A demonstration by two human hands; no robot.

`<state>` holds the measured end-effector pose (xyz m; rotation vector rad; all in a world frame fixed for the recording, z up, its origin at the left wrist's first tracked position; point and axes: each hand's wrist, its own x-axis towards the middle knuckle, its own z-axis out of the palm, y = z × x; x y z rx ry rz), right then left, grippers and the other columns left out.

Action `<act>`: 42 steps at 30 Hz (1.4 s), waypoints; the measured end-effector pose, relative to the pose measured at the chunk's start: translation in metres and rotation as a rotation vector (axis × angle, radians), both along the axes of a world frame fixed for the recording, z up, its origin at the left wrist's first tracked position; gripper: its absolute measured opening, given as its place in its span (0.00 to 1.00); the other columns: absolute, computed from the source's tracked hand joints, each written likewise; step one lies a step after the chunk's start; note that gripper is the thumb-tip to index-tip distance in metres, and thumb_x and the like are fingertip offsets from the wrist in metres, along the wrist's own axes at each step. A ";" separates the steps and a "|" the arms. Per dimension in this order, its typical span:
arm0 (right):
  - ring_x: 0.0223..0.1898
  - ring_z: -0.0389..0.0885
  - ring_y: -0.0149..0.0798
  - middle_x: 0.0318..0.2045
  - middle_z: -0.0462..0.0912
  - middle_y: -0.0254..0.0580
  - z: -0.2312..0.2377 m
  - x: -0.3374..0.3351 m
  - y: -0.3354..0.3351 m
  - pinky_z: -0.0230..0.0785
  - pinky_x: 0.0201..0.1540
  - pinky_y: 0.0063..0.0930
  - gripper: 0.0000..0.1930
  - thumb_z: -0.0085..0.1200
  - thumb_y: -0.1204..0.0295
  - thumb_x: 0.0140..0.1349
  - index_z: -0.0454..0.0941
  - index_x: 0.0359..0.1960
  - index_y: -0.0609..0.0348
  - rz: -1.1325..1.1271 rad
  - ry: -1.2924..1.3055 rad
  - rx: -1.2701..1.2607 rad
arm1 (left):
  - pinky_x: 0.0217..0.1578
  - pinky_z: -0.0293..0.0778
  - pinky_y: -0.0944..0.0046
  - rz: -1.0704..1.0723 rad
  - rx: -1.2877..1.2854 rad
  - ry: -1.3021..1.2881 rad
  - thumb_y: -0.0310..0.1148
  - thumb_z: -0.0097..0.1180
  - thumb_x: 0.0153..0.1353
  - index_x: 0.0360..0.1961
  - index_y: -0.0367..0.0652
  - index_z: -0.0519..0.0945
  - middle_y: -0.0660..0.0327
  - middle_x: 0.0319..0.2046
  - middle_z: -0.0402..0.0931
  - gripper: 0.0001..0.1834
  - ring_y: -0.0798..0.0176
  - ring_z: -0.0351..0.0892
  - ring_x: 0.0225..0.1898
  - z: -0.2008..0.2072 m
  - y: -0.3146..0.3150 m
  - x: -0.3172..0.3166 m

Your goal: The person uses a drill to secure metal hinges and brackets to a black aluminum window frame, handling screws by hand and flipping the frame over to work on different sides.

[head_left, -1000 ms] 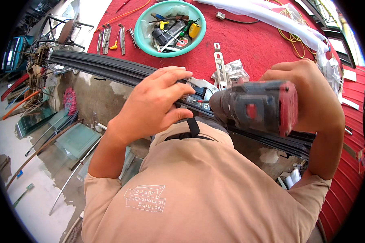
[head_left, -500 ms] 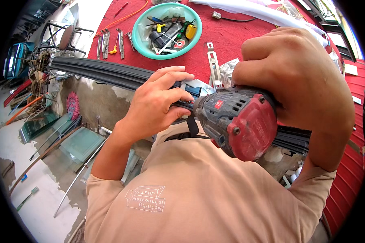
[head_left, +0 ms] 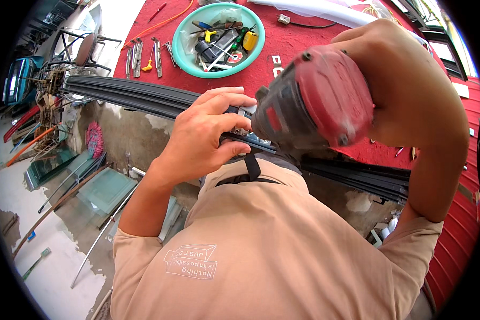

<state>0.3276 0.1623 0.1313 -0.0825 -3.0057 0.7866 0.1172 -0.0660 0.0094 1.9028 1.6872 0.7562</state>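
My right hand (head_left: 394,80) is wrapped round a red and black power drill (head_left: 314,101), smeared by motion. Its front end points left toward my left hand; the bit cannot be made out. My left hand (head_left: 205,130) is bent over the long black metal profile (head_left: 144,96), thumb on the near side and fingers on the far side. Between those fingertips sits a small silver metal fitting (head_left: 248,111) on the profile, partly covered by the hand. Whether a screw is there, I cannot tell.
On the red cloth (head_left: 154,48) stands a turquoise basin (head_left: 182,58) of hand tools. Several metal hinge arms (head_left: 137,57) and a yellow-handled hex key (head_left: 147,66) lie left of it. Glass panes (head_left: 108,188) and rods lie on the floor at left.
The drill has swung up and to the right with my right hand, away from the profile. My left hand stays nearly in place, its index finger and thumb a little further apart.
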 end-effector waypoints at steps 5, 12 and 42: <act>0.29 0.79 0.54 0.28 0.82 0.44 0.005 0.009 -0.002 0.73 0.33 0.42 0.16 0.76 0.73 0.42 0.85 0.34 0.60 -0.014 0.040 -0.012 | 0.71 0.77 0.45 -0.007 0.041 -0.053 0.28 0.84 0.50 0.46 0.43 0.92 0.60 0.64 0.87 0.20 0.45 0.78 0.75 0.000 0.000 -0.007; 0.29 0.79 0.54 0.28 0.82 0.45 -0.005 0.000 -0.008 0.72 0.33 0.42 0.17 0.75 0.72 0.43 0.86 0.36 0.60 -0.069 0.106 -0.065 | 0.71 0.76 0.44 0.018 0.023 -0.019 0.27 0.83 0.51 0.50 0.41 0.92 0.58 0.62 0.87 0.23 0.44 0.78 0.73 0.003 -0.010 -0.019; 0.26 0.77 0.53 0.25 0.77 0.45 0.023 -0.059 -0.041 0.67 0.29 0.43 0.20 0.76 0.63 0.37 0.87 0.32 0.58 -0.093 -0.171 0.180 | 0.77 0.72 0.38 0.107 0.112 0.151 0.30 0.83 0.53 0.52 0.47 0.89 0.59 0.56 0.85 0.24 0.46 0.83 0.63 -0.013 -0.038 -0.062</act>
